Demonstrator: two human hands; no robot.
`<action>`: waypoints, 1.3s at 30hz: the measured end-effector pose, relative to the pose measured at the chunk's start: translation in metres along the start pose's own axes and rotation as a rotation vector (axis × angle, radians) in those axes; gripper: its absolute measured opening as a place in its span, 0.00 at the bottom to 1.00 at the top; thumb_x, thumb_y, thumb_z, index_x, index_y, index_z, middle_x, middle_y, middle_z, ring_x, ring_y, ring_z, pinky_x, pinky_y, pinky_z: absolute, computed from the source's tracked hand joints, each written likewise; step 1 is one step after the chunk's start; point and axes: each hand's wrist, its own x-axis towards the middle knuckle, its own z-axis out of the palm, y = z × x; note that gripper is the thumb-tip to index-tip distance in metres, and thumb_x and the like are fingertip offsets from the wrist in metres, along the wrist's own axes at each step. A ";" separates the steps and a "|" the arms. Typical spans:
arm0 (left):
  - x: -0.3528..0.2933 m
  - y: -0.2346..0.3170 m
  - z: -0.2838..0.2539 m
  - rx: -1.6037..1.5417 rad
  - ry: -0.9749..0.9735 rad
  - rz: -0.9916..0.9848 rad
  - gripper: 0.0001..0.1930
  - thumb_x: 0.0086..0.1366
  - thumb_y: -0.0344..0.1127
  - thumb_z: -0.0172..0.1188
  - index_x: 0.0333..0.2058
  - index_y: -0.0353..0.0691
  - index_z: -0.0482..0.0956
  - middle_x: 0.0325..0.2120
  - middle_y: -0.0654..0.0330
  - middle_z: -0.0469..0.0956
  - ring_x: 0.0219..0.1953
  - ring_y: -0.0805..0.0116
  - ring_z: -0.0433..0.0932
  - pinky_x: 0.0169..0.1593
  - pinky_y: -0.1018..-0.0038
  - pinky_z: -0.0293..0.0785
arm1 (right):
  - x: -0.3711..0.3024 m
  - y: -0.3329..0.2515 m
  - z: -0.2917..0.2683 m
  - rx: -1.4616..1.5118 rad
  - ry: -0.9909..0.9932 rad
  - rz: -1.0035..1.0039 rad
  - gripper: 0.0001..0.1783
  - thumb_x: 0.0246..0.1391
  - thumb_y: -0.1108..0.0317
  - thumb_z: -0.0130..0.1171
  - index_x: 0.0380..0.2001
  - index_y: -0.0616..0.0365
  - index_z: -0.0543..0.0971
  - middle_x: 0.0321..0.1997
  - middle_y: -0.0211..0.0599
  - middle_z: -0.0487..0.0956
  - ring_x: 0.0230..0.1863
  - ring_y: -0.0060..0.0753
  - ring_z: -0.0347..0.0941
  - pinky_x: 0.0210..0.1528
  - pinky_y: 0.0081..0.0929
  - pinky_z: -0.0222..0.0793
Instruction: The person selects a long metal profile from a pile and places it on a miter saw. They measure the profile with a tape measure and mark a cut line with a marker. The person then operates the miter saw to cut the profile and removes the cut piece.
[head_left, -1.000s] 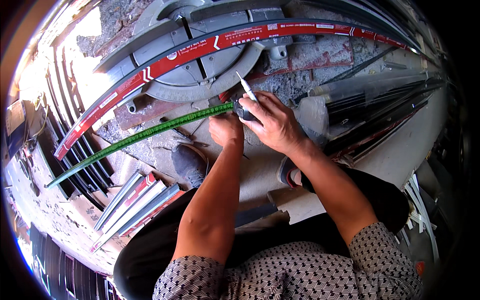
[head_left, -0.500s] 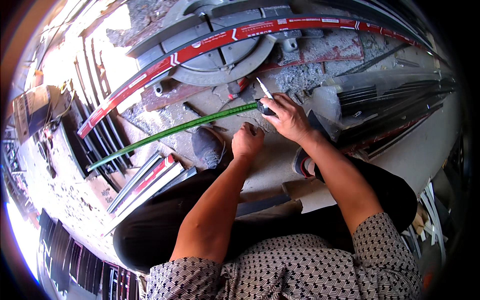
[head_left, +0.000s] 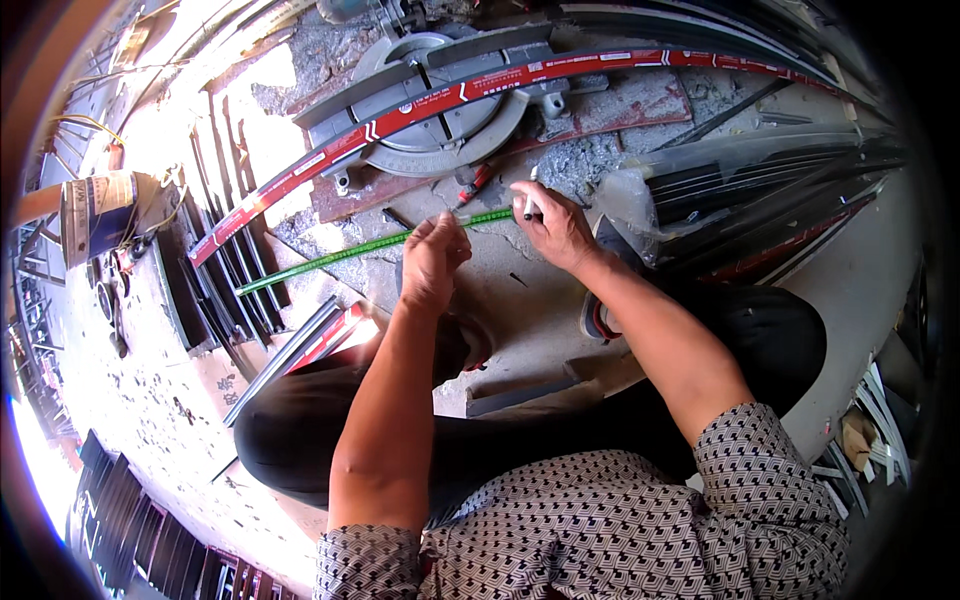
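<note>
Head view: A person in a patterned shirt (head_left: 600, 530) and dark trousers sits on a rough concrete floor (head_left: 520, 280) in bright sunlight, both bare forearms reaching forward. The left hand (head_left: 432, 258) has its grip pressed together around one long green rod (head_left: 370, 250), which lies across the floor from near the dark strips at the left to the middle, just in front of the saw. The right hand (head_left: 555, 225) closes its grip on the rod's near end and also pinches a small pale, pen-like tool (head_left: 529, 205) between fingers and thumb; the two hands sit near each other on the rod.

Beyond the hands stands one grey mitre saw base (head_left: 440, 110) with a round turntable. One long red strip with white markings (head_left: 480, 90) arcs across it, from the left of the floor to the far right. A row of dark metal strips (head_left: 225, 250) lies at the left; their number cannot be told. One bundle of dark profiles in clear plastic wrap (head_left: 760, 190) lies at the right. One tin can (head_left: 98, 210) stands at the far left edge. One shoe (head_left: 605, 300) shows below the right wrist.
</note>
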 end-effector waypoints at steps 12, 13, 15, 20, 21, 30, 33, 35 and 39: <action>-0.007 0.028 0.029 -0.290 -0.308 0.034 0.11 0.77 0.43 0.54 0.36 0.44 0.75 0.29 0.63 0.75 0.32 0.68 0.76 0.41 0.71 0.75 | -0.003 -0.103 -0.058 0.705 0.202 0.208 0.23 0.75 0.50 0.46 0.44 0.61 0.79 0.25 0.23 0.70 0.27 0.14 0.65 0.32 0.17 0.64; -0.008 0.028 0.031 -0.293 -0.330 0.036 0.11 0.77 0.43 0.54 0.36 0.44 0.75 0.29 0.63 0.75 0.32 0.68 0.76 0.41 0.70 0.75 | -0.002 -0.105 -0.057 0.751 0.247 0.198 0.23 0.73 0.48 0.48 0.40 0.58 0.78 0.22 0.22 0.69 0.24 0.13 0.64 0.28 0.17 0.61; -0.010 0.029 0.035 -0.277 -0.360 0.037 0.10 0.77 0.42 0.54 0.36 0.44 0.75 0.29 0.63 0.75 0.33 0.67 0.76 0.41 0.70 0.75 | 0.000 -0.106 -0.058 0.764 0.250 0.186 0.23 0.73 0.48 0.49 0.39 0.58 0.78 0.22 0.23 0.69 0.24 0.13 0.64 0.28 0.17 0.61; -0.013 0.029 0.043 -0.217 -0.401 0.035 0.10 0.77 0.41 0.54 0.36 0.43 0.75 0.29 0.63 0.75 0.33 0.67 0.77 0.41 0.70 0.75 | 0.002 -0.106 -0.061 0.788 0.248 0.218 0.20 0.73 0.51 0.50 0.38 0.58 0.77 0.22 0.23 0.69 0.23 0.13 0.65 0.27 0.17 0.62; -0.014 0.029 0.044 -0.220 -0.404 0.037 0.10 0.77 0.41 0.54 0.37 0.43 0.75 0.29 0.63 0.75 0.33 0.67 0.77 0.41 0.70 0.75 | 0.002 -0.105 -0.060 0.791 0.237 0.223 0.20 0.73 0.51 0.50 0.38 0.58 0.77 0.22 0.23 0.70 0.23 0.13 0.65 0.27 0.17 0.62; -0.021 0.021 0.060 -0.201 -0.382 0.065 0.08 0.76 0.39 0.55 0.41 0.42 0.78 0.30 0.63 0.79 0.33 0.71 0.79 0.43 0.73 0.79 | -0.001 -0.091 -0.049 0.903 0.180 0.297 0.18 0.73 0.54 0.52 0.40 0.61 0.76 0.25 0.27 0.73 0.26 0.17 0.69 0.32 0.20 0.70; -0.019 0.014 0.061 -0.150 -0.359 0.112 0.08 0.76 0.39 0.56 0.40 0.42 0.78 0.30 0.63 0.80 0.34 0.71 0.80 0.44 0.73 0.80 | 0.000 -0.080 -0.040 1.027 0.229 0.368 0.18 0.70 0.54 0.56 0.39 0.61 0.76 0.25 0.28 0.73 0.25 0.19 0.70 0.30 0.21 0.71; -0.016 0.011 0.061 -0.126 -0.321 0.146 0.09 0.76 0.40 0.57 0.39 0.42 0.79 0.31 0.63 0.81 0.35 0.71 0.80 0.45 0.73 0.80 | 0.000 -0.075 -0.034 1.097 0.258 0.426 0.18 0.69 0.54 0.57 0.39 0.61 0.77 0.25 0.28 0.74 0.25 0.20 0.71 0.29 0.22 0.72; -0.010 0.023 0.060 0.078 -0.278 0.138 0.14 0.76 0.46 0.56 0.44 0.42 0.80 0.36 0.60 0.82 0.41 0.69 0.82 0.48 0.69 0.80 | 0.008 -0.064 -0.027 1.232 0.278 0.543 0.17 0.68 0.54 0.58 0.39 0.60 0.78 0.24 0.27 0.74 0.25 0.21 0.71 0.28 0.24 0.72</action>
